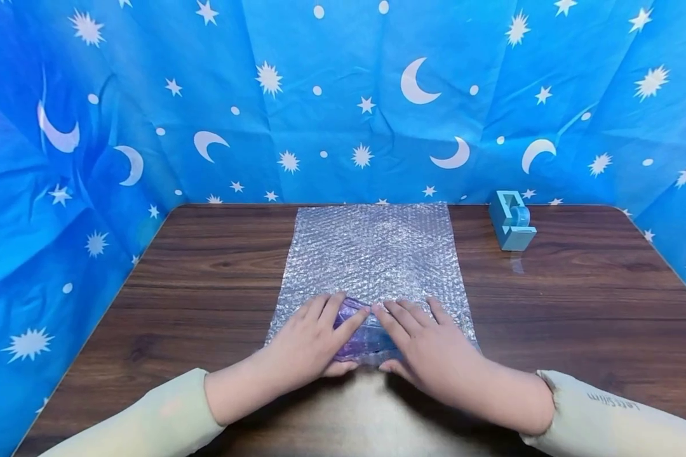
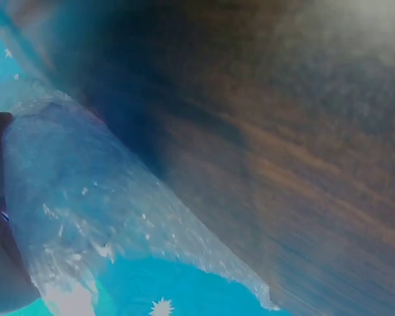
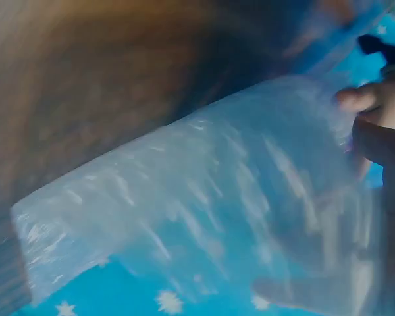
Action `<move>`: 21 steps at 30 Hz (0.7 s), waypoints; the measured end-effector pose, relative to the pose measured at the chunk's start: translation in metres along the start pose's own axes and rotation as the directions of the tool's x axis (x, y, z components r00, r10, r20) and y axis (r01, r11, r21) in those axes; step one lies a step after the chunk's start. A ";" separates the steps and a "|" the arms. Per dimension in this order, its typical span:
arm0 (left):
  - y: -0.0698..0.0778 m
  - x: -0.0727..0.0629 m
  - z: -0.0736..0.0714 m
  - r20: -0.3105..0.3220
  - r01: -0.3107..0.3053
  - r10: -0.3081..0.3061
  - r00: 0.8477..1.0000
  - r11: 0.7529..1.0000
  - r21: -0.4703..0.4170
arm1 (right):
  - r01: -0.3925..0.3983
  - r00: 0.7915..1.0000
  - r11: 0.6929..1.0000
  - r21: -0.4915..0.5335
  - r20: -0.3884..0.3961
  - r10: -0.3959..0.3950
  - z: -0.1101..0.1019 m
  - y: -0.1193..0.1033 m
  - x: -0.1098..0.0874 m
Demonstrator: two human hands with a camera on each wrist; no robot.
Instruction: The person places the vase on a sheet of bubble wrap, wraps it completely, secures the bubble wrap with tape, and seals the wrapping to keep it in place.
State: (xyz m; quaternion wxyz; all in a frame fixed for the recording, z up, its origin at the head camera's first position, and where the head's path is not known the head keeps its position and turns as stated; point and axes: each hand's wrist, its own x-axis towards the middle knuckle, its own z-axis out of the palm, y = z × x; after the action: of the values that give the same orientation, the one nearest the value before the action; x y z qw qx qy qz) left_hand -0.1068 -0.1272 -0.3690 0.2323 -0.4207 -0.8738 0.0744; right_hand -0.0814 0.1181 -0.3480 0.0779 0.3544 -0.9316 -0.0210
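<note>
A sheet of clear bubble wrap (image 1: pixel 377 254) lies lengthwise on the table, its near end folded over a purple-and-blue object (image 1: pixel 351 339). The plastic and the fingers cover much of that object, so its kind is unclear. My left hand (image 1: pixel 309 336) grips the left part of the wrapped bundle, fingers over the top and thumb on the near side. On the right part, my right hand (image 1: pixel 429 346) holds it the same way, and the two index fingertips nearly meet. Both wrist views are blurred; bubble wrap (image 3: pixel 171 178) fills much of the right one.
A light-blue tape dispenser (image 1: pixel 511 222) stands at the back right, with a short strip of clear tape (image 1: pixel 516 263) in front of it. Dark wood tabletop (image 1: pixel 206 273) extends on both sides of the wrap. Blue star-and-moon cloth (image 1: pixel 343 108) hangs behind and along the sides.
</note>
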 end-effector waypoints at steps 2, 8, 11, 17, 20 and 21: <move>-0.002 0.001 0.000 0.007 0.007 -0.006 1.000 1.000 -0.016 | -0.001 1.000 1.000 -0.022 -0.005 0.001 0.001 -0.007 -0.009; -0.014 0.007 -0.004 0.099 0.053 -0.036 0.994 0.984 -0.172 | 0.079 0.974 0.975 -0.206 -0.192 -0.120 0.021 -0.020 -0.031; -0.021 0.010 -0.004 0.138 0.078 -0.046 0.989 0.970 -0.231 | 0.088 0.948 0.954 -0.288 -0.269 -0.169 0.030 -0.019 -0.032; -0.029 0.016 -0.005 0.186 0.077 -0.025 0.982 0.956 -0.282 | 0.062 0.947 0.929 -0.365 -0.273 -0.170 0.040 -0.012 -0.025; -0.032 0.019 -0.005 0.208 0.077 -0.014 0.978 0.951 -0.300 | 0.051 0.949 0.931 -0.361 -0.272 -0.158 0.041 -0.008 -0.022; -0.033 0.020 -0.004 0.214 0.075 -0.008 0.977 0.949 -0.307 | 0.046 0.951 0.931 -0.362 -0.271 -0.152 0.040 -0.007 -0.021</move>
State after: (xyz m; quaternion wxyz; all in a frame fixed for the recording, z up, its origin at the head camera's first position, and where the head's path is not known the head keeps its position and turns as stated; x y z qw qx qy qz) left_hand -0.1385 -0.1328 -0.3475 0.0705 -0.4234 -0.9028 -0.0263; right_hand -0.0678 0.1260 -0.3913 0.2764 0.3808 -0.8715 -0.1382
